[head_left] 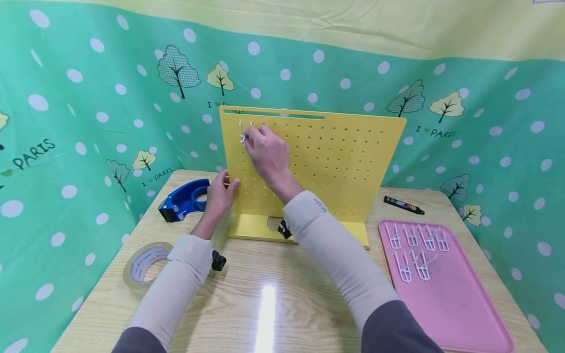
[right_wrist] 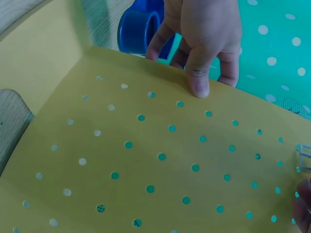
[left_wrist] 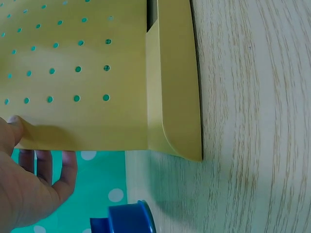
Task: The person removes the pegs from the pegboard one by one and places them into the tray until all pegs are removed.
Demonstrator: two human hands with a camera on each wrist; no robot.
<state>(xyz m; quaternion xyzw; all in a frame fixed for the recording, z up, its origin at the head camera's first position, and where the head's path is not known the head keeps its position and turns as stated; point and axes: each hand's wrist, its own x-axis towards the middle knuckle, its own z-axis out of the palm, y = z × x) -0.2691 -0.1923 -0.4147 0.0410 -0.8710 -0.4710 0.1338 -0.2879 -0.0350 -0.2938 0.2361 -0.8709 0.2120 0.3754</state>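
Note:
A yellow pegboard [head_left: 335, 169] stands upright on its base on the table. My left hand [head_left: 220, 192] grips its left edge, thumb on the front face and fingers behind, as the left wrist view of the hand [left_wrist: 29, 194] shows. One white wire hook [head_left: 241, 131] hangs at the board's upper left corner. Just right of it, my right hand [head_left: 270, 151] pinches a second white hook [head_left: 251, 123] against the top row of holes; the fingers hide most of it. In the right wrist view only part of the right hand [right_wrist: 303, 206] shows, beside a hook [right_wrist: 305, 153].
A pink tray [head_left: 459, 309] with several white hooks [head_left: 404, 267] lies at the right. Behind it is a black marker [head_left: 403, 205]. At the left are a blue tape dispenser [head_left: 185, 198] and a tape roll [head_left: 137, 264]. A patterned curtain hangs behind.

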